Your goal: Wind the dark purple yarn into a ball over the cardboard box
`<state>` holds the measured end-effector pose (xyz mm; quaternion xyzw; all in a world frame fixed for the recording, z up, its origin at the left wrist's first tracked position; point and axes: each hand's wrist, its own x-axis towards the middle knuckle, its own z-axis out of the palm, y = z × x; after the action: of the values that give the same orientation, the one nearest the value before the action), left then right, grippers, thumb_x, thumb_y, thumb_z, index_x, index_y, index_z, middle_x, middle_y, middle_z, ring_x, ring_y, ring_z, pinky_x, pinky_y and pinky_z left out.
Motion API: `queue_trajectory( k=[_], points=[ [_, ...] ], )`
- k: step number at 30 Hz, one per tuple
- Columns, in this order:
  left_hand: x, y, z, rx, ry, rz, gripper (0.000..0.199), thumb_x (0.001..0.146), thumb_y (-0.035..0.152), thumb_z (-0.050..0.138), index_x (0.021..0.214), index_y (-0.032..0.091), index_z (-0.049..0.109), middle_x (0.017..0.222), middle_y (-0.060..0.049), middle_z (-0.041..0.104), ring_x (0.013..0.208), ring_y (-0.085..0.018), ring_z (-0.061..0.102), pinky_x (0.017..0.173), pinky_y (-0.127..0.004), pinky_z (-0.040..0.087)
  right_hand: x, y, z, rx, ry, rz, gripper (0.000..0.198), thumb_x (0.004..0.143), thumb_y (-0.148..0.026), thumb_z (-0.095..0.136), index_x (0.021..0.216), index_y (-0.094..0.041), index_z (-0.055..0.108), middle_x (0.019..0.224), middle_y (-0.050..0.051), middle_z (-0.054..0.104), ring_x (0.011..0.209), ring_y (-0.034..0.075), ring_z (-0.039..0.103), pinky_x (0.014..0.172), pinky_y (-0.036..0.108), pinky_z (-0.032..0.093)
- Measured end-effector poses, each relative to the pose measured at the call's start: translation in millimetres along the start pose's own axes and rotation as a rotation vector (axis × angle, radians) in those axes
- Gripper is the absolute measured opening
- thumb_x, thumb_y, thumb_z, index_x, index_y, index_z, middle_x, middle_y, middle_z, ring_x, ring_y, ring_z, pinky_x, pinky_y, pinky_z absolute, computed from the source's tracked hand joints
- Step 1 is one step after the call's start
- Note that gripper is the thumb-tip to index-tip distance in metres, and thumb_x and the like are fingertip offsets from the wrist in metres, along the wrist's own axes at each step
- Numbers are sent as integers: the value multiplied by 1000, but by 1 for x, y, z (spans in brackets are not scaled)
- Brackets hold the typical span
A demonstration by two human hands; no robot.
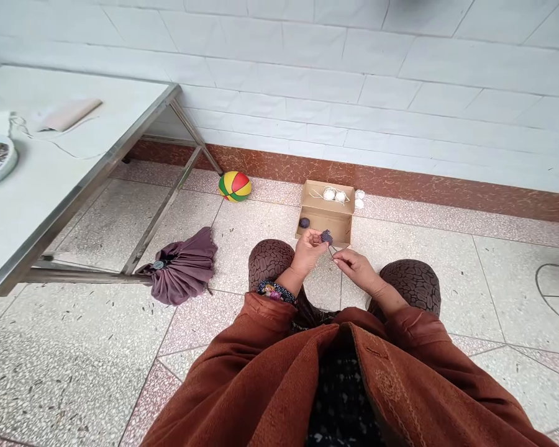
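My left hand (307, 251) pinches a small dark purple piece of yarn work (326, 236) between thumb and fingers. In the fingertips of my right hand (358, 269) is a thin needle-like tool (332, 251) that reaches up to the yarn piece; its tip is too small to make out. Both hands are between my knees, just in front of an open cardboard box (328, 218). A dark purple ball of yarn (304, 222) lies in the box's near half. White balls of yarn (329, 194) rest in its lid half.
More white balls (359, 199) are beside the box. A colourful ball (235, 186) and a bunched purple cloth (184, 267) lie on the floor near a metal-framed table (135, 115). A dish (0, 162) is on that table. At right is a wire frame (547, 282).
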<state>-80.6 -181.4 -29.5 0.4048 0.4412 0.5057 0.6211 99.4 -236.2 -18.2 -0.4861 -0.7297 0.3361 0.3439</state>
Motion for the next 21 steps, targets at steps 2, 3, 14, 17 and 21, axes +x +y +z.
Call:
queue_trajectory(
  k=[2,3,14,17,21],
  points=[
    [-4,1,1,103,-22,14,38,64,17,84,92,20,58,75,4,62,72,-11,57,72,-26,45,-2,-12,-13,-42,11,-48,22,101,-41,58,96,-25,73,87,6,71,84,23,67,80,37,55],
    [-7,1,3,139,-49,19,38,64,15,83,92,20,59,74,5,61,71,-11,57,71,-26,44,0,-16,-20,-63,36,-58,20,101,-39,59,97,-26,73,87,6,70,84,23,66,80,37,54],
    [-31,14,21,-77,-184,143,42,67,25,87,98,20,58,88,0,71,80,-12,66,79,-28,51,3,3,-16,-42,99,5,34,104,-47,52,93,-23,74,90,6,72,86,23,68,80,36,55],
    [-28,11,15,4,-61,137,40,66,24,86,95,20,58,79,2,67,74,-12,63,75,-27,49,-23,-4,-2,-169,-35,-93,34,108,-43,47,101,-25,75,93,7,73,86,23,69,80,36,55],
    [-35,7,9,156,-119,68,37,64,19,85,91,19,60,75,4,64,70,-10,59,73,-26,47,-26,-21,-17,-282,14,-150,30,108,-41,49,107,-26,75,95,8,71,89,23,68,81,34,54]
  ],
)
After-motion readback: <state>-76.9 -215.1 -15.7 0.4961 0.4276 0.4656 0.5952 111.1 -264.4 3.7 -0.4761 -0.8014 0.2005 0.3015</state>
